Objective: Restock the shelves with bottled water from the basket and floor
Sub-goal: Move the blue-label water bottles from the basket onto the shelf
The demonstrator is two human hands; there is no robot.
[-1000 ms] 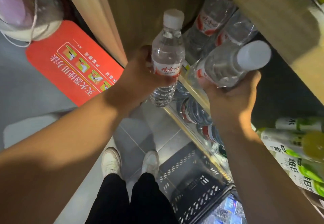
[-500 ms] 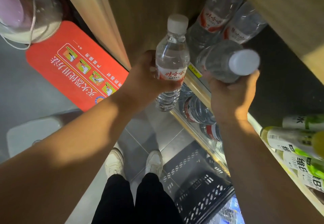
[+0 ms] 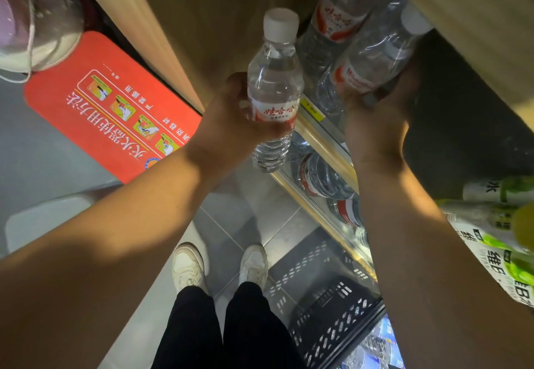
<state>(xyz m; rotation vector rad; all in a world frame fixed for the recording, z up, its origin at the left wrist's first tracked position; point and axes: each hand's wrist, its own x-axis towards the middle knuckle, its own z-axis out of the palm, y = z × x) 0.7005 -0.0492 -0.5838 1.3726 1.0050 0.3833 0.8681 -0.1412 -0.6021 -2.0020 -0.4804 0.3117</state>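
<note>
The upright bottle [image 3: 273, 91] is clear glossy plastic, ribbed below its slick red-and-white label [image 3: 276, 110], with a matt white cap [image 3: 281, 23]; the tilted bottle [image 3: 372, 59] beside it has the same shiny skin. The shelf [image 3: 225, 7] looks like matt pale wood, the floor [image 3: 254, 209] is polished grey tile, and the basket [image 3: 332, 311] is dull dark perforated plastic.

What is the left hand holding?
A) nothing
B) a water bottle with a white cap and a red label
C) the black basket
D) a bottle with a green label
B: the left hand grips a clear water bottle, white cap up, red label showing; the right hand holds a second bottle.
</note>
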